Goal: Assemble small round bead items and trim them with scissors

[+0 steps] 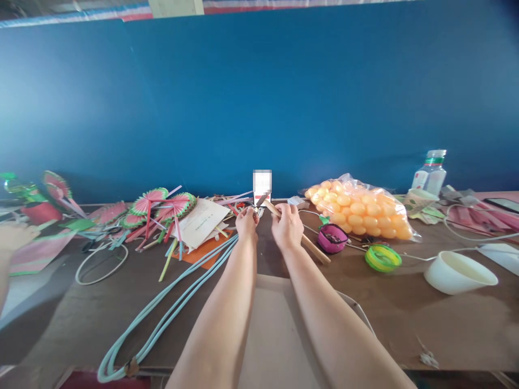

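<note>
Both my arms reach out over a brown table (405, 313). My right hand (287, 227) is closed round the wooden handle of a small hammer (312, 247), whose head points up and left near a white box (262, 186). My left hand (246, 223) is pinched shut just left of the hammer head, on something too small to make out. The two hands are a few centimetres apart.
Pink and green paper fans (162, 205) and coloured sticks lie at the left, with light blue tubing (170, 302) curving toward me. A bag of orange balls (359, 208), a magenta pouch (332, 238), a green ring (383, 257), a white bowl (458, 272) and a bottle (430, 173) sit right. Another person's hand (12, 237) shows at far left.
</note>
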`<state>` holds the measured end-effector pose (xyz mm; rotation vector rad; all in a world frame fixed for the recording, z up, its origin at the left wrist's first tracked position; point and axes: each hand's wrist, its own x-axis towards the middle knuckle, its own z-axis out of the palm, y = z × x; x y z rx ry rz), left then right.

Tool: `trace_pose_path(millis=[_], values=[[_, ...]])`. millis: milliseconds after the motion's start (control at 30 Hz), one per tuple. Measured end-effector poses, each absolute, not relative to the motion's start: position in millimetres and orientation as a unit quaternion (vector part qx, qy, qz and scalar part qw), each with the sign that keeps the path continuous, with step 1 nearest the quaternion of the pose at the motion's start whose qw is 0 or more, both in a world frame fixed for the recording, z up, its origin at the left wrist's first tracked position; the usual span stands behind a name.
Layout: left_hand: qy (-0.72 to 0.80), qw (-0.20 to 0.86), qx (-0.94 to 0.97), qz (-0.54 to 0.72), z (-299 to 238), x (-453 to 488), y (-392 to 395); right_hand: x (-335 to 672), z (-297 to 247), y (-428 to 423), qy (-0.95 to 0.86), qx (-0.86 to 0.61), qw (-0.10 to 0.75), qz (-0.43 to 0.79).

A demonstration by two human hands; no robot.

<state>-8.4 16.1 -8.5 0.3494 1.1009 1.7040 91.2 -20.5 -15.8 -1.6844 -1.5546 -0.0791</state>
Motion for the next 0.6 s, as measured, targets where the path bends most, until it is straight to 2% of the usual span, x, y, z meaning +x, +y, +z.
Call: trace_pose_path(millis=[433,600], values=[[0.465,0.524,0.141,0.700,-6.8,-7.5,14.5,90.2,-13.6,-23.5,-0.631,-0.664,0.400,-0.019],[0.467,0.514,0.140,0.706,-6.7,-7.3,14.4,90.9,-14.4,-21.2,-0.617,-0.665,0.420,-0.030]])
